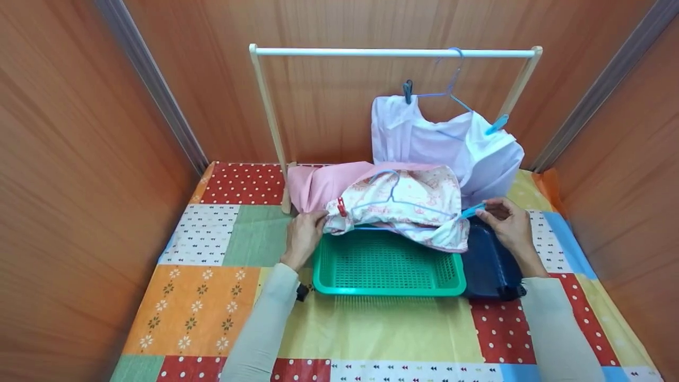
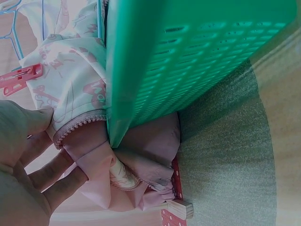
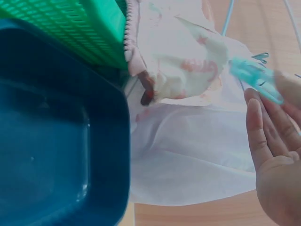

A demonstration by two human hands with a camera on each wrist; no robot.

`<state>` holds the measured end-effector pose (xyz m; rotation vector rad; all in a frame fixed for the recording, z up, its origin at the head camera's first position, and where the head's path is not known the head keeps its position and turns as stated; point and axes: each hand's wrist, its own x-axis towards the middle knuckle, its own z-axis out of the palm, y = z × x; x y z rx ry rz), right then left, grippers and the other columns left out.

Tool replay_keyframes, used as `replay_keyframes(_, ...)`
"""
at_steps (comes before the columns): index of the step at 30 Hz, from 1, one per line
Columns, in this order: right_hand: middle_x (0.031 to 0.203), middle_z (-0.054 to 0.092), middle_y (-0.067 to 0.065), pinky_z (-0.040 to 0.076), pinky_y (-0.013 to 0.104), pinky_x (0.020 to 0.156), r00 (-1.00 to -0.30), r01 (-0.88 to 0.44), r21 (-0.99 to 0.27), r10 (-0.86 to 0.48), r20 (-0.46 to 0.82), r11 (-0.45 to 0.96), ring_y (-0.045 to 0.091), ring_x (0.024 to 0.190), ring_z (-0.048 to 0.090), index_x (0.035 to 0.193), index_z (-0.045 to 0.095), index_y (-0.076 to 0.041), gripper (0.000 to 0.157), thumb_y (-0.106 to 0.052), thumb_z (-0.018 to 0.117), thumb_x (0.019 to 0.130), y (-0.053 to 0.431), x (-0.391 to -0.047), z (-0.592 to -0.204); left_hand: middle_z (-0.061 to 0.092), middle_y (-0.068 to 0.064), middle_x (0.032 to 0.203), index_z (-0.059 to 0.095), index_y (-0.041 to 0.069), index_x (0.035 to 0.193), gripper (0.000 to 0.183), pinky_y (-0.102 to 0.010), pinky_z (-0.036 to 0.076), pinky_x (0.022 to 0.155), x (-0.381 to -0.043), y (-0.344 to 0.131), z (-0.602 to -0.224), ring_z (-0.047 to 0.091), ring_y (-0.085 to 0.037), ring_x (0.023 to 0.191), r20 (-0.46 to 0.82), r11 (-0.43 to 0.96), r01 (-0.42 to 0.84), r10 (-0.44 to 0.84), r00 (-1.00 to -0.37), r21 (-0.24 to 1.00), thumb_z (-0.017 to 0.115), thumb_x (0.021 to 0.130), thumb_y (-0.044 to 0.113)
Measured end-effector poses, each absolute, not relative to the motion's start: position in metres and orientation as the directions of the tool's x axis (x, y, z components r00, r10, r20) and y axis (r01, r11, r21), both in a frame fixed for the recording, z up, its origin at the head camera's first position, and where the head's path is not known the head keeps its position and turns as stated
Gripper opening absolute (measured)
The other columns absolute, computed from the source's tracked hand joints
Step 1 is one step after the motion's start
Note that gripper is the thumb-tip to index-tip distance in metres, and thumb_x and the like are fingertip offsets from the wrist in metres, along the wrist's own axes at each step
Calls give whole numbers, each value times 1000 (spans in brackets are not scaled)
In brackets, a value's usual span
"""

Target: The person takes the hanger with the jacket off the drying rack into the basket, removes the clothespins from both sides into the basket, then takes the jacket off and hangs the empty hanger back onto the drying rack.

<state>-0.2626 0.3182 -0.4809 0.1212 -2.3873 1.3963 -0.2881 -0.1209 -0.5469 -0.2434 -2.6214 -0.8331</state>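
Observation:
A white garment with a pink print (image 1: 424, 183) lies on a blue hanger (image 1: 392, 198) over the back of a green basket (image 1: 390, 292). My left hand (image 1: 303, 237) pinches the garment's left end, its thumb on the cloth below a red clothespin (image 2: 29, 75) clipped there. At the other end, my right hand (image 1: 507, 223) pinches a light blue clothespin (image 1: 472, 211) between thumb and fingers. The tip of this clothespin meets the garment's right shoulder by the hanger's end; whether it grips the cloth is unclear.
Behind, a white garment (image 1: 440, 140) hangs by a purple hanger (image 1: 452, 79) from the rack's rail (image 1: 350, 52), with two clothespins on its shoulders. Pink cloth (image 1: 326, 183) lies at the back left. A dark blue basin (image 1: 490, 265) stands right of the basket, on a patchwork cloth (image 1: 414, 329).

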Motion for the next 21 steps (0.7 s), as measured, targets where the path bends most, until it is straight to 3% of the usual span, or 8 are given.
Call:
replay_keyframes(6,100,69,-5,53,10,72,-943,-231,-870,121,311,436,-3,85,67,121,60,10,37,-8,69,90,328,-263,-484,75,-7,84,77,15,108,18,-36,51,61,-289,-121,-548,61,-18,65,382,806,257,43,-923,532,66,95,19)
replay_keyframes(15,116,66,20,45,1,78,-935,-142,-823,197,293,550,-12,90,56,128,63,-3,41,-20,71,91,355,-278,-518,76,-6,87,76,14,110,19,-34,49,60,-287,-121,-547,59,-16,64,375,804,255,43,-926,537,66,94,17)
replay_keyframes(19,118,65,21,43,-1,77,-945,-87,-797,203,256,597,-11,90,54,130,62,-5,43,-25,69,92,361,-279,-527,76,-6,87,77,14,109,19,-34,50,60,-287,-122,-547,59,-17,64,380,802,259,44,-924,538,66,94,18)
replay_keyframes(21,116,67,20,42,0,74,-949,-48,-775,213,232,630,-4,92,58,129,63,-6,42,-26,69,92,362,-280,-531,76,-6,87,77,14,109,18,-33,49,60,-287,-122,-547,59,-16,64,379,801,259,43,-925,540,66,95,18)
